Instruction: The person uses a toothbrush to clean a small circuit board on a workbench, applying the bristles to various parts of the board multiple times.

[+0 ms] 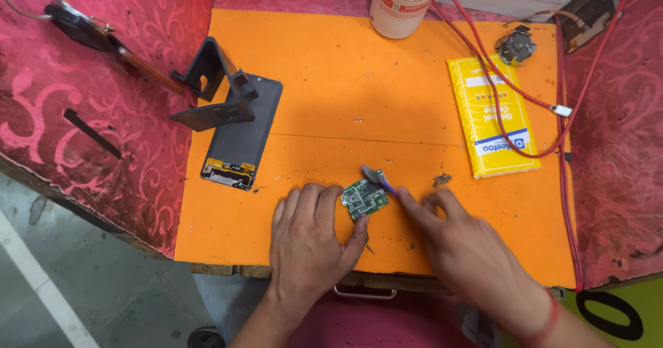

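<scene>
A small green circuit board (pixel 363 198) lies on the orange mat (pixel 345 99) near its front edge. My left hand (pixel 309 241) rests flat on the mat and pins the board's left edge with its fingertips and thumb. My right hand (pixel 461 248) holds a thin tool with a purple handle and a grey tip (pixel 377 177), whose tip touches the board's upper right corner. The right hand looks slightly blurred.
A black phone screen (pixel 245 137) lies at the mat's left, with a black stand (pixel 215 89) on it. A yellow packet (pixel 492 117), red wires (pixel 514 92), a white cup (pixel 400 4) and a small round part (pixel 515 46) sit toward the back. Pink patterned cloth (pixel 103 134) surrounds the mat.
</scene>
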